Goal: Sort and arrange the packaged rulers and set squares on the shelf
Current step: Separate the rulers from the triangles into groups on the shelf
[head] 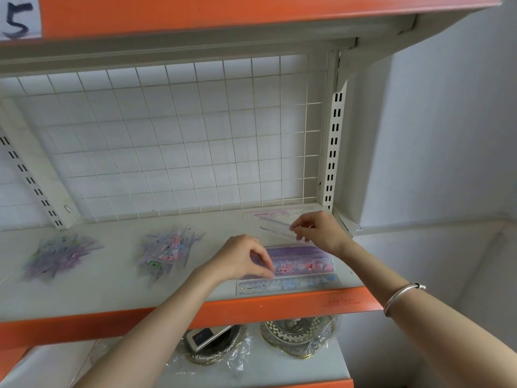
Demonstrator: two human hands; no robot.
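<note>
Plastic-wrapped set squares lie in a left pile (pixel 60 254) and a middle pile (pixel 167 253) on the shelf (pixel 112 298). Your left hand (pixel 240 257) pinches the purple ruler stack (pixel 302 260) in a narrow grip near the shelf's front edge. Your right hand (pixel 319 231) pinches a clear ruler (pixel 275 229) just behind.

Purple ruler stack (pixel 302 259) flat (set-square heaps (pixel 167 252) leftward)
</note>
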